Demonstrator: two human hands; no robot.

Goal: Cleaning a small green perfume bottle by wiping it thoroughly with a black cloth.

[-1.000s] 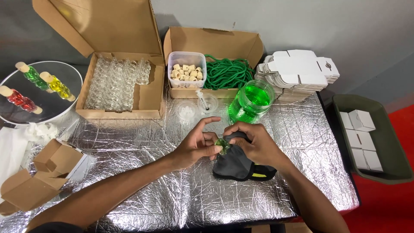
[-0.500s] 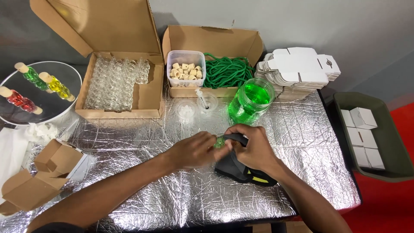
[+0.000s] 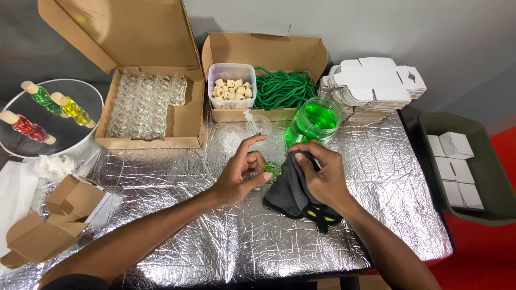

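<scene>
Head view looks down on a table covered in crinkled silver foil. I see my left hand pinching a small round bottle of green liquid between thumb and fingertips, the other fingers curled loosely above it. My right hand grips a dark grey cloth with yellow marks, bunched against the bottle's right side, fingers closed around the fabric. The bottle sits just above the foil, mid-table, between both hands. Just beyond them stands an open glass jar of green liquid. Behind that, a cardboard box holding coiled green cord and a clear tub of small corks. Farther left, an open cardboard box of empty glass bottles.
</scene>
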